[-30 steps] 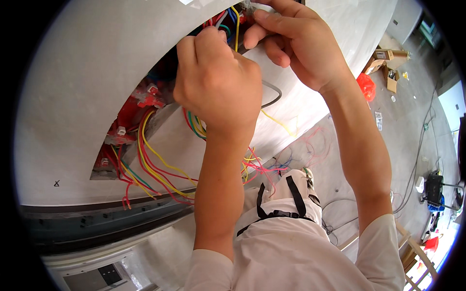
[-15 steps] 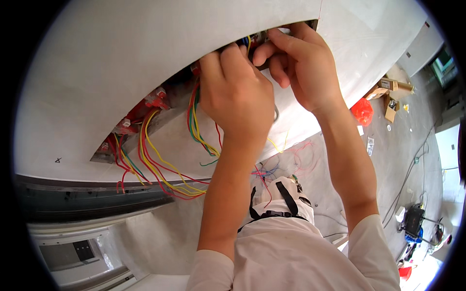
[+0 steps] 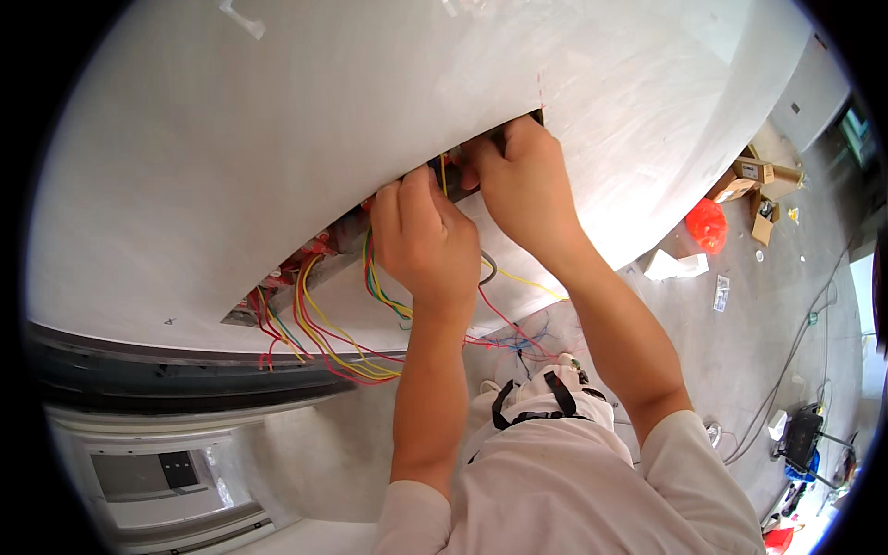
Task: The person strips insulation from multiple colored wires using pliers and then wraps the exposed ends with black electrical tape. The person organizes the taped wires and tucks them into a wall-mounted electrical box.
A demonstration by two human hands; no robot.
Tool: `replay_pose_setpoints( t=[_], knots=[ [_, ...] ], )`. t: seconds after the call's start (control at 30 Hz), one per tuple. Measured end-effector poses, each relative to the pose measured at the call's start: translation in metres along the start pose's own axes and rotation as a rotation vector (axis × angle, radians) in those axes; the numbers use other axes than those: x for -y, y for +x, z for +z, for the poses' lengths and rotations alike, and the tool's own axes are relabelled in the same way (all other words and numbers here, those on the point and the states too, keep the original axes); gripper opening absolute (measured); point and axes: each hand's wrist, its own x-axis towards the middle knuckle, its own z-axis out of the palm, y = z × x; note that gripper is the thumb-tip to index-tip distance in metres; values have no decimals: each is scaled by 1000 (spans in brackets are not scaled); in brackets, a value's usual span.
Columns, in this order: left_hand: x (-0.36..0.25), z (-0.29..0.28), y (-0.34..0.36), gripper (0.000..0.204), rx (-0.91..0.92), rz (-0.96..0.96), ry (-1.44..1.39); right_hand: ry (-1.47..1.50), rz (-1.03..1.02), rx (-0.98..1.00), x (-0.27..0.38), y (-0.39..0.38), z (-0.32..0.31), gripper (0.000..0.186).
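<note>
A long slot in the white wall (image 3: 305,157) holds red junction boxes (image 3: 319,245), with bundles of red, yellow and green wires (image 3: 310,310) hanging out. My left hand (image 3: 427,236) is at the slot's middle, fingers bent and pressed together, tips hidden inside beside a yellow wire (image 3: 443,174). A grey curved piece (image 3: 489,266) shows beside this hand; I cannot tell whether the hand holds it. Farther right, my right hand (image 3: 525,180) reaches into the slot's right end with its fingers curled closed. What either hand grips is hidden.
Loose wires (image 3: 527,342) lie on the floor below. A red plastic bag (image 3: 708,226) and cardboard boxes (image 3: 763,217) are at the right. Grey cables (image 3: 786,375) run across the floor towards a black-framed object (image 3: 803,435). A dark ledge (image 3: 185,379) runs along the wall's lower left.
The view has shifted, so the slot and hands appear lower. My right hand, its fingers partly spread before, has curled them and reaches deeper into the slot. My left hand stays at the slot.
</note>
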Motion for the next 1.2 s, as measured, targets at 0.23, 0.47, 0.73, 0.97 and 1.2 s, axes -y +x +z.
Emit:
replay_pose_setpoints(
  t=[0.23,0.47,0.73,0.97,1.2],
  knots=[
    [-31,-45,-24,63,293,-376,-239,107,248,52,14,5,-4,23],
    [-39,-67,-67,84,477,-374,-294,3,64,-185,-6,-6,18,26],
    [-13,-93,-100,57,884,49,-2,-24,-53,-340,-4,-21,19,14],
    [20,-110,-94,48,568,43,-111,50,-282,-469,-16,-32,5,9],
    [44,-117,-46,43,626,312,66,52,-338,-540,-29,-26,-44,10]
  ],
)
